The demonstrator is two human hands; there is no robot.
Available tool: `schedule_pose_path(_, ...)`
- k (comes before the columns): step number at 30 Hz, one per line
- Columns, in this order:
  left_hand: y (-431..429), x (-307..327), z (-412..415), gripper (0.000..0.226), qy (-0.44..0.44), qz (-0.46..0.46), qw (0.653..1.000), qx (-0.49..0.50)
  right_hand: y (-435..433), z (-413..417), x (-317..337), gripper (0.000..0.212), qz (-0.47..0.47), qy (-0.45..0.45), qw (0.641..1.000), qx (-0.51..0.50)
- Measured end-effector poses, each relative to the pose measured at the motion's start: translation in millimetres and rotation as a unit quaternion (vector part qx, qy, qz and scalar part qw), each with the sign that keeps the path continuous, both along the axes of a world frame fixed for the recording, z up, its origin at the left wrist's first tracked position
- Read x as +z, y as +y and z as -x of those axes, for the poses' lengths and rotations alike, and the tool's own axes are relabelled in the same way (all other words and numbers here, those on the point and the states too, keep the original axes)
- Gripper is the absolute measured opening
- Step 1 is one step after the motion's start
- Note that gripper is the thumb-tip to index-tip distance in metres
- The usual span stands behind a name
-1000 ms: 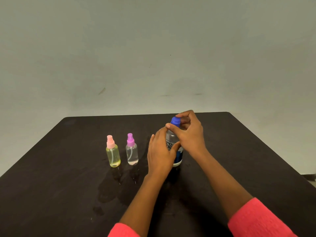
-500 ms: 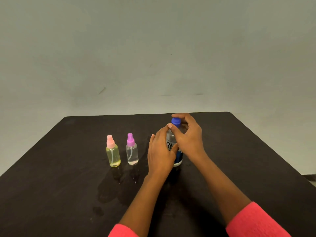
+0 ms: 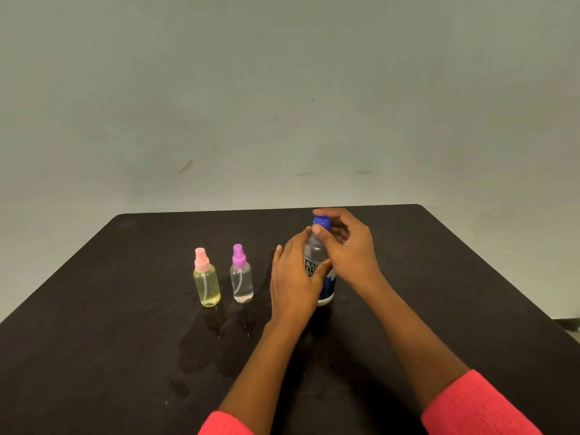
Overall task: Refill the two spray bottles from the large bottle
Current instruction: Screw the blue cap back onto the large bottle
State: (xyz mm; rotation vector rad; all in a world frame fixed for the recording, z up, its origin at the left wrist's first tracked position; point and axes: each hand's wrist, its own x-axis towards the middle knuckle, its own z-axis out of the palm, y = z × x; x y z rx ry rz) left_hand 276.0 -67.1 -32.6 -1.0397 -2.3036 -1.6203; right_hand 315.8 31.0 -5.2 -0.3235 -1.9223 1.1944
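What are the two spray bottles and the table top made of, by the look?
Yellow spray bottle: likely clear tinted plastic; the dip tube shows through. Clear spray bottle: same, untinted, with an opaque matte purple head. Table: dark, semi-matte, faint grain; laminate or painted wood, cannot tell which.

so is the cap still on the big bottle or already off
On. The blue cap sits atop the large bottle, right hand fingers around it, left hand holding the body.
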Motion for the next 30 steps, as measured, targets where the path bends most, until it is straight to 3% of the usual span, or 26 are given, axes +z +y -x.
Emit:
schedule_pose_path(6, -1.1, 1.9, -0.7, 0.048, -0.002, 0.008, 1.000, 0.001, -6.3, 7.2, 4.2, 0.043, 0.009, -0.021, 0.995, -0.095)
schedule_pose_path(11, -0.4, 0.3, 0.2, 0.059, 0.005, -0.006, 1.000, -0.004, 4.7, -7.8, 7.6, 0.044, -0.030, -0.024, 0.997, 0.070)
schedule_pose_path(13, 0.8, -1.3, 0.9, 0.061, 0.014, -0.010, 1.000, 0.000, 8.1, -13.0, 9.1, 0.037, -0.079, -0.041, 0.993, 0.082)
schedule_pose_path(17, 1.8, -2.8, 1.5, 0.058, 0.013, -0.009, 1.000, 0.003, 7.0, -6.1, 17.6, 0.025, -0.067, -0.081, 0.994, 0.006)
schedule_pose_path(21, 2.1, -2.9, 2.4, 0.056, -0.003, -0.006, 1.000, 0.005, 3.5, -0.3, 20.7, 0.035, -0.055, -0.104, 0.991, -0.061)
schedule_pose_path(26, 1.6, -1.7, 1.5, 0.058, -0.001, -0.005, 1.000, 0.001, 7.4, -9.0, 15.3, 0.053, -0.006, -0.093, 0.994, 0.053)
schedule_pose_path(30, 1.7, -4.4, 2.7, 0.062, 0.003, -0.013, 1.000, -0.002, 11.6, -15.3, 8.8, 0.042, -0.064, -0.061, 0.991, 0.103)
